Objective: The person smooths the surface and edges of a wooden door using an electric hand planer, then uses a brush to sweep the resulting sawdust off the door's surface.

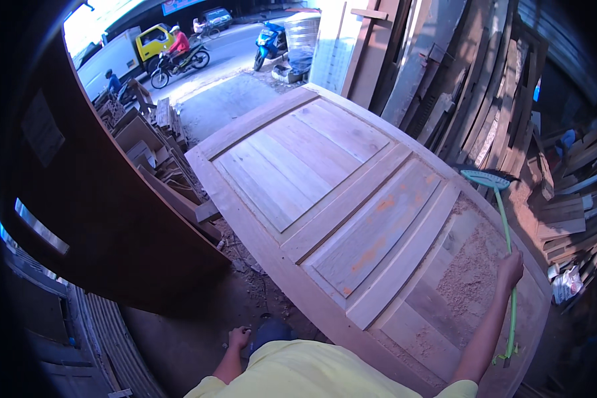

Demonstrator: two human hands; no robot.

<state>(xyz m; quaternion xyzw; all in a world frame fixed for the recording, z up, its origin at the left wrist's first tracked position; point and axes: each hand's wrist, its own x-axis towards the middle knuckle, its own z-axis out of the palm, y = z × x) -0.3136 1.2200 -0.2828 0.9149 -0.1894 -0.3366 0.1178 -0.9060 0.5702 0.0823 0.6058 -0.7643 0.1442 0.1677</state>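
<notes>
A large unpainted wooden door (341, 235) with recessed panels lies flat in front of me. My right hand (509, 268) is closed around the green handle of a broom (504, 222). Its pale teal head (484, 178) with dark bristles is at the door's far right edge, and the handle runs back over the door. Wood shavings (467, 275) cover much of the panel nearest that hand. My left hand (239, 337) hangs low beside the door's left edge, fingers curled; whatever they may hold is too small to make out.
On the left stands a dark brown curved-looking panel (113, 219), with scrap wood (156, 152) behind it. Long boards (471, 93) lean at the back right, and more timber (580, 212) is piled at the right. Beyond lies a road with a truck (123, 56) and motorbikes (179, 65).
</notes>
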